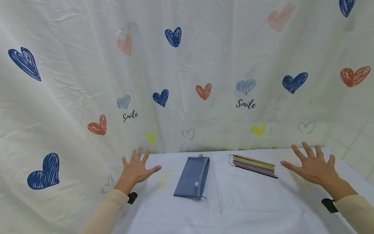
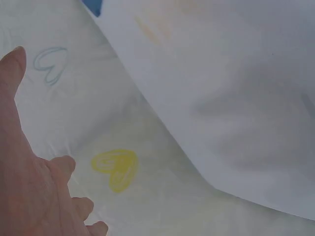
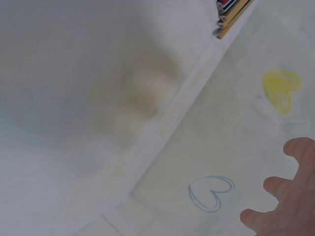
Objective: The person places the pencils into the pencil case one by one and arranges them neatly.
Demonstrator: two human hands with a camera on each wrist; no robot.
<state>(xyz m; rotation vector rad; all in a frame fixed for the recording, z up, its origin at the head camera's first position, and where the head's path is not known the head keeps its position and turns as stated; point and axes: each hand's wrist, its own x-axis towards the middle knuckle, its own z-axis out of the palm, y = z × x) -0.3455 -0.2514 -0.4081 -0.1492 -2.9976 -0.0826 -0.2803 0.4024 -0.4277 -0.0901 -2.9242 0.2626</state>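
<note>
A blue-grey zippered pencil case [image 1: 191, 177] lies flat near the middle of the white table, its zip along the right side. To its right lies a row of several pencils [image 1: 252, 165] side by side, striped in yellow, red and black; their ends [image 3: 226, 22] show at the top of the right wrist view. My left hand [image 1: 136, 169] hovers left of the case with fingers spread, holding nothing. On the other side, my right hand [image 1: 314, 165] is held beside the pencils, fingers also spread and nothing in it.
A white cloth covers the table [image 1: 245, 208]. Behind it hangs a pale curtain [image 1: 216, 58] printed with hearts and the word "Smile". Dark bands [image 1: 132, 198] sit at both wrists. Tiles [image 1: 356, 139] show at the far right.
</note>
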